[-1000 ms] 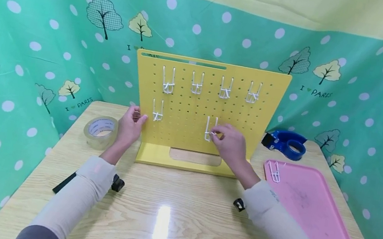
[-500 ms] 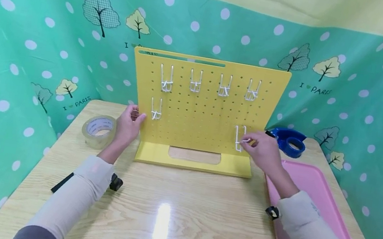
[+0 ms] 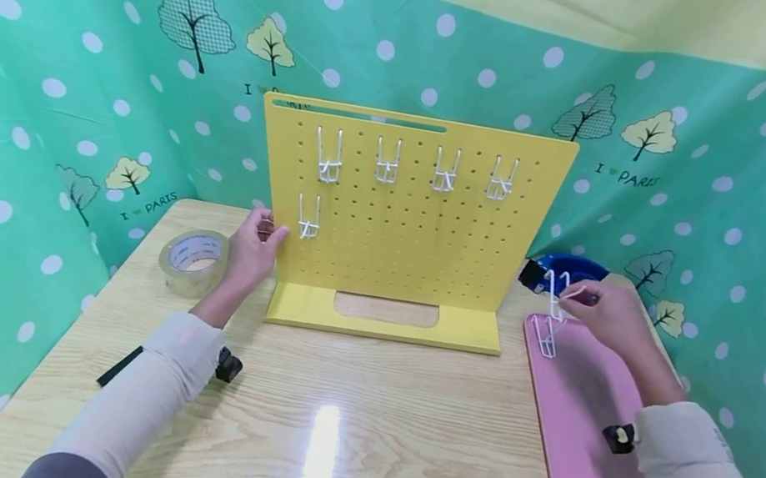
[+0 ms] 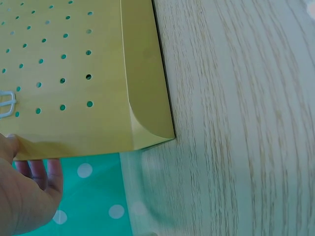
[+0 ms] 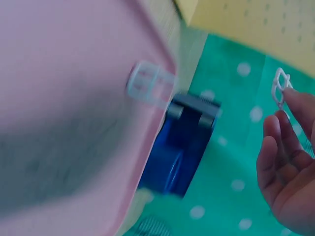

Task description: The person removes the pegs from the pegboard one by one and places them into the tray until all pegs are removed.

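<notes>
A yellow pegboard (image 3: 387,261) stands upright on the table, with several white wire hooks in its upper row and one hook (image 3: 308,220) lower left. My left hand (image 3: 254,247) grips its left edge, the thumb in front and the other fingers behind, as the left wrist view also shows. Over the far end of the pink tray (image 3: 587,476), my right hand (image 3: 609,315) pinches a white wire hook (image 5: 275,91) between thumb and fingertips. Another wire hook (image 3: 547,347) lies at the tray's far left corner, just below the held one.
Left of the board sits a roll of clear tape (image 3: 192,262). A blue tape dispenser (image 5: 170,152) stands behind the tray, partly hidden by my right hand in the head view. A polka-dot curtain (image 3: 384,49) hangs behind and along both sides.
My right hand has carried the hook off the lower middle of the pegboard, rightward to above the tray. The left hand stays at the board's edge.
</notes>
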Demonstrator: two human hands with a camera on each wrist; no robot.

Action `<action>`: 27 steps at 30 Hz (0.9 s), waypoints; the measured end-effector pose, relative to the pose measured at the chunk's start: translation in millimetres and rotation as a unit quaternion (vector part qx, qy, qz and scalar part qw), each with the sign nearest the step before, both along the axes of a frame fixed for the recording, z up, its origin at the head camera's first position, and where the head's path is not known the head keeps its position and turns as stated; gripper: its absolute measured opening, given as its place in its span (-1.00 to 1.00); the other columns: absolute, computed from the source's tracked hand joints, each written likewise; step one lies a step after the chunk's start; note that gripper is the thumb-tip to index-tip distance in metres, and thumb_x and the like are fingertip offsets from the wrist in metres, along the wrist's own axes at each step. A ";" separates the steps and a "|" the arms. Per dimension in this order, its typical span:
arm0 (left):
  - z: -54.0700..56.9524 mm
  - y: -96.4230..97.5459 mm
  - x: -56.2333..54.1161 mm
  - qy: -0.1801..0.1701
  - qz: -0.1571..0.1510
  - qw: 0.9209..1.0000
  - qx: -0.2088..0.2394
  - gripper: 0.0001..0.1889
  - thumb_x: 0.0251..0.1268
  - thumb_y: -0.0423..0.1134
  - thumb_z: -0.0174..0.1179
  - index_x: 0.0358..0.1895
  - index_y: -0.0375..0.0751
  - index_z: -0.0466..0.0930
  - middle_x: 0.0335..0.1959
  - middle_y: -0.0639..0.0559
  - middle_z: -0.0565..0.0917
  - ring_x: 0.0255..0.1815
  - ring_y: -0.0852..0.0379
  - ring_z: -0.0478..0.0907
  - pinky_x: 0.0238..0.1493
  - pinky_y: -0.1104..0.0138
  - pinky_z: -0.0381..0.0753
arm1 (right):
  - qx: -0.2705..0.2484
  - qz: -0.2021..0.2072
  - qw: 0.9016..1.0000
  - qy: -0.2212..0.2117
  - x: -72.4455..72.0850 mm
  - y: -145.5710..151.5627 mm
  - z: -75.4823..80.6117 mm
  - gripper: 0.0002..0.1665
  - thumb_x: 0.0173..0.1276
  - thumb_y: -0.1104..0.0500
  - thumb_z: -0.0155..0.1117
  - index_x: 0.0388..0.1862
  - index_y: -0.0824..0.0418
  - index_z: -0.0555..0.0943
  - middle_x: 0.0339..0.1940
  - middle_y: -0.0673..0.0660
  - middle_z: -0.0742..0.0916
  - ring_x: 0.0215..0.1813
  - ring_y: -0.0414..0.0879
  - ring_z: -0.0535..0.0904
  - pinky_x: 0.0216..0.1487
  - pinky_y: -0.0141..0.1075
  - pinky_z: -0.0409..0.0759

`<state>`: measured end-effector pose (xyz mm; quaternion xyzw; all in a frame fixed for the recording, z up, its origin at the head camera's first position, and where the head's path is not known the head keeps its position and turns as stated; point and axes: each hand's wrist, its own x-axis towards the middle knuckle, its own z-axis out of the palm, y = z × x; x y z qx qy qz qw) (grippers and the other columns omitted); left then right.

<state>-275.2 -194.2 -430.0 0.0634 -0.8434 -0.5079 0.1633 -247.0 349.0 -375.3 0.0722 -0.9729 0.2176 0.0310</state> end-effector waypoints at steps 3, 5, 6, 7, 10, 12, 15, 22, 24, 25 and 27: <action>0.5 -0.9 0.9 0.001 0.000 1.000 0.001 -0.70 0.52 -0.21 0.18 0.15 -0.30 0.45 0.05 -0.31 0.68 0.08 -0.18 0.63 0.07 0.07 0.67 | 0.011 0.008 1.000 0.001 -2.1 21.2 -1.5 -0.73 0.45 0.00 0.33 -0.10 0.16 0.76 -0.15 0.21 0.80 -0.13 0.10 0.68 -0.25 -0.26 0.55; 1.1 -1.7 0.9 0.001 -0.001 1.000 0.004 -0.70 0.51 -0.21 0.18 0.15 -0.29 0.45 0.05 -0.31 0.68 0.08 -0.18 0.63 0.08 0.05 0.68 | 0.015 0.014 1.000 0.000 -2.8 32.6 -3.4 -0.75 0.45 0.01 0.32 -0.12 0.17 0.76 -0.19 0.20 0.81 -0.19 0.05 0.69 -0.28 -0.28 0.56; 1.5 -2.1 0.9 0.000 -0.001 1.000 0.003 -0.70 0.51 -0.21 0.18 0.15 -0.28 0.45 0.05 -0.31 0.68 0.08 -0.18 0.63 0.08 0.05 0.68 | 0.017 0.014 1.000 -0.004 -3.0 37.5 -5.2 -0.75 0.45 0.02 0.32 -0.13 0.17 0.76 -0.20 0.19 0.80 -0.23 0.03 0.68 -0.31 -0.28 0.56; 1.7 -2.8 0.6 0.000 -0.001 1.000 0.003 -0.70 0.51 -0.21 0.18 0.15 -0.28 0.45 0.05 -0.31 0.68 0.08 -0.18 0.63 0.07 0.05 0.68 | 0.017 0.013 1.000 -0.013 -3.4 41.9 -7.7 -0.75 0.46 0.02 0.32 -0.13 0.17 0.76 -0.21 0.19 0.80 -0.25 0.01 0.66 -0.33 -0.28 0.56; 1.8 -3.9 -0.2 0.001 0.001 1.000 0.001 -0.70 0.51 -0.20 0.18 0.15 -0.26 0.46 0.05 -0.29 0.68 0.07 -0.16 0.63 0.05 0.08 0.68 | 0.022 0.015 0.999 -0.045 -4.1 51.6 -19.2 -0.76 0.44 0.04 0.34 -0.15 0.19 0.75 -0.26 0.18 0.78 -0.31 -0.05 0.60 -0.38 -0.29 0.54; 1.2 -4.3 -0.9 0.002 0.001 1.000 -0.001 -0.70 0.51 -0.20 0.19 0.15 -0.26 0.46 0.04 -0.29 0.69 0.06 -0.15 0.63 0.05 0.11 0.68 | 0.029 0.014 0.997 -0.066 -4.9 56.7 -30.5 -0.77 0.42 0.04 0.35 -0.18 0.20 0.74 -0.29 0.16 0.78 -0.32 -0.05 0.57 -0.38 -0.30 0.53; 0.1 -3.9 -0.9 -0.003 -0.003 1.000 -0.001 -0.71 0.51 -0.20 0.18 0.14 -0.25 0.46 0.04 -0.28 0.68 0.06 -0.15 0.63 0.05 0.09 0.67 | 0.047 0.021 0.996 -0.073 -6.5 62.5 -47.6 -0.80 0.38 0.07 0.39 -0.24 0.20 0.75 -0.34 0.12 0.78 -0.33 -0.08 0.56 -0.34 -0.30 0.52; -1.5 -2.9 1.9 -0.012 -0.007 1.000 0.001 -0.70 0.53 -0.20 0.16 0.16 -0.26 0.46 0.05 -0.28 0.68 0.06 -0.16 0.62 0.07 0.06 0.67 | 0.046 0.017 0.995 -0.088 -10.6 69.3 -69.6 -0.84 0.36 0.11 0.37 -0.35 0.18 0.71 -0.49 0.03 0.71 -0.39 -0.11 0.50 -0.39 -0.32 0.46; -1.1 -2.6 2.0 -0.011 -0.007 1.000 -0.001 -0.70 0.53 -0.20 0.16 0.17 -0.26 0.46 0.05 -0.28 0.68 0.06 -0.17 0.63 0.07 0.06 0.67 | 0.045 0.014 0.995 -0.092 -11.3 70.2 -72.0 -0.84 0.37 0.12 0.36 -0.35 0.19 0.70 -0.50 0.03 0.69 -0.40 -0.11 0.49 -0.40 -0.33 0.45; -0.8 -2.5 1.9 -0.010 -0.007 1.000 -0.003 -0.70 0.53 -0.20 0.16 0.17 -0.26 0.46 0.05 -0.29 0.68 0.07 -0.17 0.63 0.07 0.06 0.67 | 0.045 0.011 0.994 -0.095 -11.5 70.5 -72.9 -0.84 0.37 0.12 0.36 -0.35 0.19 0.70 -0.50 0.03 0.68 -0.39 -0.10 0.49 -0.40 -0.33 0.45; -0.2 -2.3 1.3 -0.009 -0.007 1.000 -0.004 -0.70 0.53 -0.20 0.16 0.17 -0.26 0.46 0.06 -0.29 0.67 0.07 -0.18 0.62 0.08 0.05 0.68 | 0.044 0.004 0.994 -0.102 -11.8 70.5 -74.3 -0.83 0.38 0.11 0.36 -0.34 0.19 0.70 -0.48 0.04 0.68 -0.38 -0.09 0.50 -0.39 -0.34 0.45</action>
